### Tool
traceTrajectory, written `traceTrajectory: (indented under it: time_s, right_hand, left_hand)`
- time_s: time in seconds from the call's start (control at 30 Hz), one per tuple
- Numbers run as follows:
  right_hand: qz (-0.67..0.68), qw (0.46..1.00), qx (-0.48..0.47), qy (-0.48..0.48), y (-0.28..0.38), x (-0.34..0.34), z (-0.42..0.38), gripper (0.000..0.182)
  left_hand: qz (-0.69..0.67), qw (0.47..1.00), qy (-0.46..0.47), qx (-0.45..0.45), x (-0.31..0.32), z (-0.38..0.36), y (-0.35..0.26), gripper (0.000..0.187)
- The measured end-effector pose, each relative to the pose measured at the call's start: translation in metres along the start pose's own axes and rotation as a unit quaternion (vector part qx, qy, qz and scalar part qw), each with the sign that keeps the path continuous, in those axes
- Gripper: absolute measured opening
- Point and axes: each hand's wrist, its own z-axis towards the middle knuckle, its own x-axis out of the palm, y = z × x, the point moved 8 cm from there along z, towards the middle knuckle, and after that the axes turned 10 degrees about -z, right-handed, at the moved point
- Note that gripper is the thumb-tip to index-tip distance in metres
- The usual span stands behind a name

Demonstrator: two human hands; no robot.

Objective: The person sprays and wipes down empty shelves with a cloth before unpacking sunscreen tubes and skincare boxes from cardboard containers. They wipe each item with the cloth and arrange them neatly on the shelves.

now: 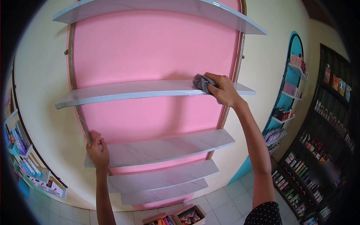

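Observation:
A crumpled grey cloth (203, 82) is bunched in my right hand (224, 90), whose fingers are closed around it. That hand presses the cloth on the right part of a white marbled shelf (131, 90) mounted over a pink wall panel (157, 48). My left hand (98, 153) is lower, at the left end of another marbled shelf (165, 148). Its fingers are curled in; a small greyish patch shows between them, but I cannot make out what it is.
Another shelf (161, 9) juts out above, and two lower shelves (165, 176) sit below. Open boxes (193, 215) of small packages stand on the tiled floor. Stocked racks are on both sides: a dark one (318, 112) right, a turquoise one (296, 45), and shelves (28, 165) left.

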Motion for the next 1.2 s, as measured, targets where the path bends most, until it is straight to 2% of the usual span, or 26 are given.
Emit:
traceTrajectory:
  time_s: [0.07, 0.1, 0.17, 0.2, 0.27, 0.3, 0.37, 0.4, 0.47, 0.6, 0.7, 0.77, 0.83, 0.9, 1.0, 1.17, 1.2]
  right_hand:
    - [0.011, 0.997, -0.029, -0.077, -0.014, -0.014, -0.010, 0.018]
    - [0.013, 0.997, -0.028, -0.077, -0.027, -0.015, -0.014, 0.018]
    - [-0.008, 0.987, -0.019, -0.160, -0.052, -0.027, -0.023, 0.017]
    - [-0.006, 0.987, -0.020, -0.160, -0.056, -0.024, -0.024, 0.017]
    - [-0.043, 0.961, -0.027, -0.271, -0.060, -0.035, -0.035, 0.017]
    - [-0.042, 0.961, -0.027, -0.271, -0.064, -0.031, -0.034, 0.017]
    - [-0.083, 0.936, -0.031, -0.341, -0.065, -0.033, -0.036, 0.016]
    - [-0.080, 0.936, -0.031, -0.341, -0.066, -0.031, -0.035, 0.016]
    - [-0.080, 0.920, -0.033, -0.382, -0.066, -0.032, -0.038, 0.015]
    - [-0.073, 0.921, -0.036, -0.380, -0.064, -0.033, -0.038, 0.015]
    - [-0.081, 0.925, -0.025, -0.370, -0.063, -0.034, -0.037, 0.016]
    - [-0.110, 0.934, 0.023, -0.339, -0.062, -0.036, -0.033, 0.019]
    - [-0.083, 0.963, 0.132, -0.219, -0.075, -0.030, -0.023, 0.027]
    - [-0.089, 0.977, 0.137, -0.140, -0.069, -0.029, -0.015, 0.029]
    - [-0.055, 0.992, 0.108, -0.047, -0.059, -0.013, 0.001, 0.026]
    - [-0.008, 0.996, 0.020, 0.085, -0.010, 0.012, 0.025, 0.023]
    - [0.004, 0.998, -0.017, 0.058, -0.005, 0.017, 0.031, 0.022]
  left_hand:
    - [-0.003, 1.000, -0.013, 0.001, -0.002, 0.000, 0.000, 0.006]
    - [-0.001, 1.000, -0.012, 0.002, -0.002, 0.001, 0.001, 0.006]
    - [0.000, 0.999, 0.012, -0.032, -0.001, 0.001, 0.008, 0.012]
    - [0.001, 0.999, 0.011, -0.033, -0.001, 0.002, 0.006, 0.012]
    - [0.007, 0.997, -0.058, 0.039, -0.011, 0.004, -0.011, 0.033]
    - [0.008, 0.998, -0.058, 0.039, -0.009, 0.003, -0.008, 0.033]
    - [0.119, 0.991, -0.053, 0.007, -0.002, 0.001, 0.009, 0.060]
    - [0.122, 0.991, -0.053, 0.008, 0.000, 0.001, 0.012, 0.060]
    - [0.116, 0.985, 0.038, -0.123, 0.015, 0.000, 0.039, 0.075]
    - [0.124, 0.980, 0.067, -0.140, 0.018, 0.001, 0.045, 0.082]
    - [0.146, 0.976, 0.081, -0.141, 0.019, 0.001, 0.042, 0.084]
    - [0.170, 0.969, 0.089, -0.155, 0.019, 0.002, 0.041, 0.085]
    - [0.189, 0.965, 0.087, -0.159, 0.019, 0.002, 0.039, 0.086]
    - [0.207, 0.961, 0.079, -0.166, 0.018, 0.002, 0.037, 0.086]
    - [0.210, 0.959, 0.088, -0.168, 0.019, 0.003, 0.035, 0.085]
    - [0.212, 0.961, 0.051, -0.169, 0.025, 0.006, 0.033, 0.082]
    - [0.222, 0.961, 0.043, -0.158, 0.025, 0.006, 0.033, 0.081]
